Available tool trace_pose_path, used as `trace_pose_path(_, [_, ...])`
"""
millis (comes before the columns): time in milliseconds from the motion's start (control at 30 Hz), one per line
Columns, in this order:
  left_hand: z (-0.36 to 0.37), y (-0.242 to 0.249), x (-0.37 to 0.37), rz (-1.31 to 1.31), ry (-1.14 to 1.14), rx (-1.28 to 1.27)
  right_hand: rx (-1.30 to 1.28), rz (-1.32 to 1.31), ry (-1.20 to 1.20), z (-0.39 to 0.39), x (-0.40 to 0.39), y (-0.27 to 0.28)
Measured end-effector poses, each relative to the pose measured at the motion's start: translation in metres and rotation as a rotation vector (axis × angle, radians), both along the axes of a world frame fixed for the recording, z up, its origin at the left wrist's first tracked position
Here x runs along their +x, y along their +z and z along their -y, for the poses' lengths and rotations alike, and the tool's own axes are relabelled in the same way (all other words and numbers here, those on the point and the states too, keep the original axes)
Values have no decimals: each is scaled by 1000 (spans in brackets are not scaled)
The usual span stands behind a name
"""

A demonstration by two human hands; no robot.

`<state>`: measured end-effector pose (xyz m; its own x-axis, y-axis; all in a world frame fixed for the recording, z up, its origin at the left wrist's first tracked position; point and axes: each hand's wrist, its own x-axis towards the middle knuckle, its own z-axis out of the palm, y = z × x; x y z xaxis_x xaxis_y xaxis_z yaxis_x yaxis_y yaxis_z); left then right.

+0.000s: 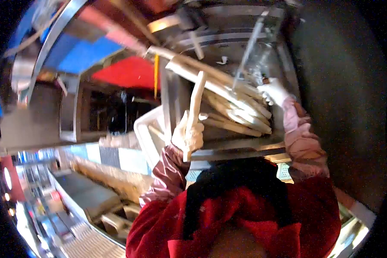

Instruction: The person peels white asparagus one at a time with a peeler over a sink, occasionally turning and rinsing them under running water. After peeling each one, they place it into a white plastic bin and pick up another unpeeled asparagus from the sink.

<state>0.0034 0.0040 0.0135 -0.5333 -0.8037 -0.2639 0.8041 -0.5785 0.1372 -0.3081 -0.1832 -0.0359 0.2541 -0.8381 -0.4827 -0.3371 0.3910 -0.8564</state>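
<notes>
My left hand point(188, 134), in a white glove, is wrapped round a pale long stick point(196, 96) that points up and away. Several similar pale sticks point(241, 109) lie in a loose pile in the dark metal tray point(228, 144) between my hands. At the pile's right side is my right hand point(274, 91), also gloved in white, its fingers bent near something small and dark; what it holds, if anything, is too blurred to tell. Beyond it lies a crumpled clear plastic piece point(258, 62).
A white tub point(144, 124) stands left of the metal tray. Further left are a red panel point(127, 73), a blue panel point(84, 53) and metal framing point(51, 43). A yellow-rimmed round object point(165, 23) is at the top. A dark surface point(339, 94) runs along the right.
</notes>
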Motion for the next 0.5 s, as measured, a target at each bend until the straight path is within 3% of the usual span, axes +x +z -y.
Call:
trace_pose_path(33, [-9,-59,-4,-95,30,7,97,-46,19,1,-16,1])
trace_pose_path(100, [-28,-43,24,286,123,77,149,29,22,6,3,2])
trace_pose_path(167, [-30,-57,66,1053,309,-105,144,48,22,31,28,-7])
trace_pose_path(233, [-56,-83,89,1206,409,139,95,-63,47,21,27,-30])
trace_pose_path(333, [-108,-140,138,1110,335,672,169,-123,76,-36,37,-43])
trace_pose_path(367, [-138,-199,168,1126,296,770,195,-138,106,-55,40,-27])
trace_pose_path(433, [-161,-261,176,753,346,792,270,-195,42,-74,34,-37])
trace_pose_path(500, [-196,-338,190,481,379,573,305,-231,24,-95,34,-42])
